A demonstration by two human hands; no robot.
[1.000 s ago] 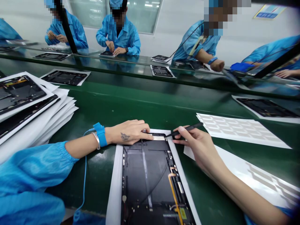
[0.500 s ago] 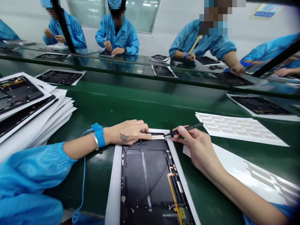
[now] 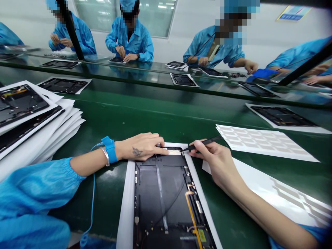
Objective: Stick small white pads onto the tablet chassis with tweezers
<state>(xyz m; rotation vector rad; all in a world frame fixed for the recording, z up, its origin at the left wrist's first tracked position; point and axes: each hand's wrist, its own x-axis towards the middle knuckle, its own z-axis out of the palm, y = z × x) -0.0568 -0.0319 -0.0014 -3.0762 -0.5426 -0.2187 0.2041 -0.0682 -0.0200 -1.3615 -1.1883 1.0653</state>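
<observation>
**White strip on tablet back, tweezers at its end**

White strip (image 3: 174,152) lies at the top edge of the open tablet housing (image 3: 160,197), on white paper (image 3: 126,207) on the green bench (image 3: 129,117). Left hand (image 3: 140,147) lies flat, fingers (image 3: 161,148) pressing, not gripping; right hand (image 3: 215,159) pinches black tweezers (image 3: 204,143), tip at the strip's end. Looks mid-placement; that end wants seating.

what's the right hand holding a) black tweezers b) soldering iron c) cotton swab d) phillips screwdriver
a, the right hand pinches black tweezers, their tip next to the pale tape strip.
</observation>
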